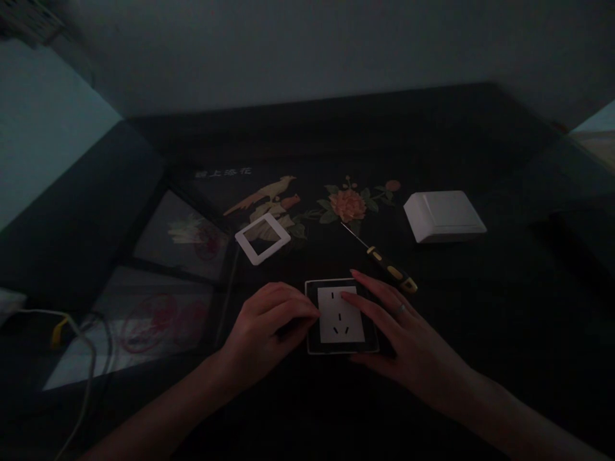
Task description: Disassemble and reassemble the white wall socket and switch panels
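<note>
A wall socket (340, 326) with a white slotted face and a dark surround lies in front of me, thin pale edging around it. My right hand (398, 323) steadies it from the right, one finger across the white face, another at the far edge and the thumb by the near edge. At its left side, the fingertips of my left hand (276, 320) are pinched together against the border of the white face; whatever may be between them is hidden. Beyond my right hand lies a screwdriver (391, 267) with a black and yellow handle, its shaft pointing away to the left.
A white square frame (243, 244) rests behind my left hand. Farther right sits a white box-shaped piece (446, 214). The dark glossy table (307, 410) carries a printed bird and flowers. Cables (91, 358) run along the left side, and a wall (307, 51) stands behind.
</note>
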Motion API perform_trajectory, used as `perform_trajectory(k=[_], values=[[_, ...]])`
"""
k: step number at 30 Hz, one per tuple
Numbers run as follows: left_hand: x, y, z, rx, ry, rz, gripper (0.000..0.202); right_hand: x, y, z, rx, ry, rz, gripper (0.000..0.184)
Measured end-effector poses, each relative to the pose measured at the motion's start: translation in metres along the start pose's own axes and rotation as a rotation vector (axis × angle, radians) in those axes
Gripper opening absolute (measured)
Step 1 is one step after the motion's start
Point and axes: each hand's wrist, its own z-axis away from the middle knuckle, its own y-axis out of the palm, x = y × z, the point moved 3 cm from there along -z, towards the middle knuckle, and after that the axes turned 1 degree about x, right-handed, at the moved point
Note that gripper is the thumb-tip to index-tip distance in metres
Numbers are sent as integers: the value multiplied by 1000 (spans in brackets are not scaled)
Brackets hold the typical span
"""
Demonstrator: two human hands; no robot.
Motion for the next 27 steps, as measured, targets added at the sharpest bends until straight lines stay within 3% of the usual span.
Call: perform_trajectory(k=[15, 27], values=[[0, 1, 0, -31, 12, -16, 9, 1, -1, 1, -18, 2, -6, 72], [2, 7, 1, -28, 54, -70, 6, 0, -1, -2, -27, 44, -51, 81]])
